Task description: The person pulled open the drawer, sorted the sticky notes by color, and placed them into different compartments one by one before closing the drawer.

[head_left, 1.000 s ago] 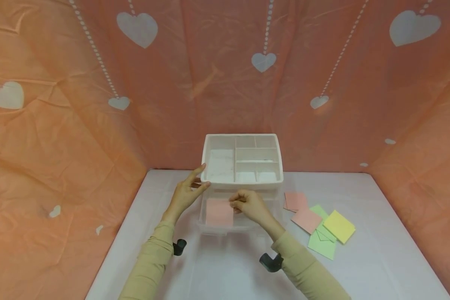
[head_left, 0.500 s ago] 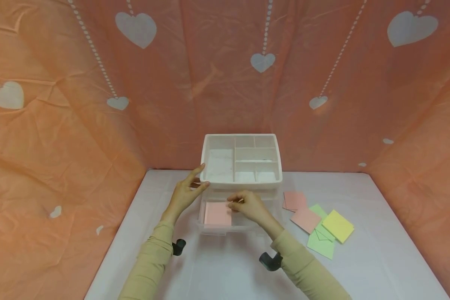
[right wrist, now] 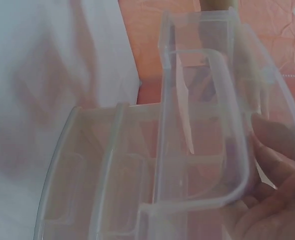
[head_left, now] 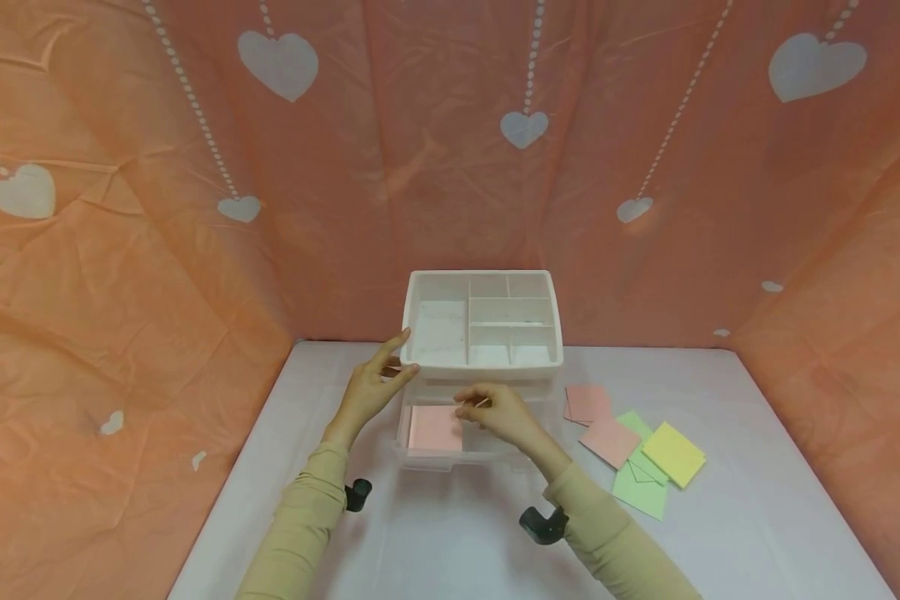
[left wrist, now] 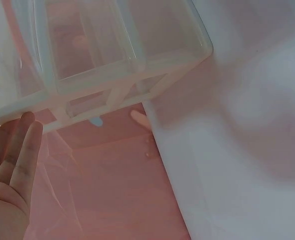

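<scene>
A stack of square pink notes (head_left: 437, 429) lies in the left part of the pulled-out clear drawer (head_left: 495, 454) of a white plastic organizer (head_left: 468, 333). My right hand (head_left: 498, 412) hovers over the drawer with bent fingers. Its fingertips overlap the notes' upper right corner in the head view. Through the clear drawer wall in the right wrist view, the notes (right wrist: 185, 107) show as a thin edge, apart from the fingers. My left hand (head_left: 367, 387) touches the organizer's left side, thumb at the front corner. Straight fingers (left wrist: 25, 150) meet its frame in the left wrist view.
To the right of the organizer, loose pink notes (head_left: 611, 442), green notes (head_left: 641, 492) and yellow notes (head_left: 673, 454) lie on the white table (head_left: 450, 550). The organizer's top tray has several compartments. Heart-patterned orange cloth (head_left: 450, 192) stands behind the table and along both sides.
The pink note by my right fingertips has dropped flat into the drawer, while the right hand shifts only slightly left. My left hand stays at the organizer's side.
</scene>
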Tool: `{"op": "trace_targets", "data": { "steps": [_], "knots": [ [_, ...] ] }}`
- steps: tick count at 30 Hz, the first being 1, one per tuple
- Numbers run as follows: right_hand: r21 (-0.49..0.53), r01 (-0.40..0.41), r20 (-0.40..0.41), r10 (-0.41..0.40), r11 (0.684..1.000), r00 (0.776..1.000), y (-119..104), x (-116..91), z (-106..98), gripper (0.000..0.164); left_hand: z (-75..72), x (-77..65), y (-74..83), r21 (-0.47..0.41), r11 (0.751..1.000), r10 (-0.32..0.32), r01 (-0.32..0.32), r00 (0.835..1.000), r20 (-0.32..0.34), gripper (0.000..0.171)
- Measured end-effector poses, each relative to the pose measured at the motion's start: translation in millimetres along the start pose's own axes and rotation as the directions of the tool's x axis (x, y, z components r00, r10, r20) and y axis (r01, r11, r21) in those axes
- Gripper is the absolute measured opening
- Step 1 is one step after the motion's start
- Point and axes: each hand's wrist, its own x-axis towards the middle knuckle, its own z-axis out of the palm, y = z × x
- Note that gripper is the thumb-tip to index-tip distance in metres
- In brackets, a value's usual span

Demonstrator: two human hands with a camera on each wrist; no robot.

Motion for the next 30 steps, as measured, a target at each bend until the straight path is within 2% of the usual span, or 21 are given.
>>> {"op": "trace_targets", "data": {
  "steps": [5,15,26,30],
  "knots": [
    [0.02,-0.01,0.006,0.009,1.0,1.0,-2.6,-4.6,-5.9,0.028,-0.2,0.4,-0.6,0.006,1.0,-0.015,0.015,1.0,0.007,0.059],
    [0.074,0.044,-0.001,-0.044,0.996,0.999,1.7,-16.5,-23.9,0.03,0.7,0.3,0.4,0.015,1.0,-0.005,0.005,1.0,-0.01,0.06],
    [0.119,0.031,-0.109,-0.017,0.992,0.994,9.8,-36.0,-59.3,0.036,2.3,-0.7,-1.6,0.001,1.0,0.003,-0.003,1.0,-0.009,0.058],
    [0.171,0.084,-0.165,-0.055,0.982,0.985,17.3,-44.4,-70.2,0.039,2.1,-0.5,-1.1,0.0,1.0,0.001,-0.001,1.0,-0.01,0.058]
  ]
}}
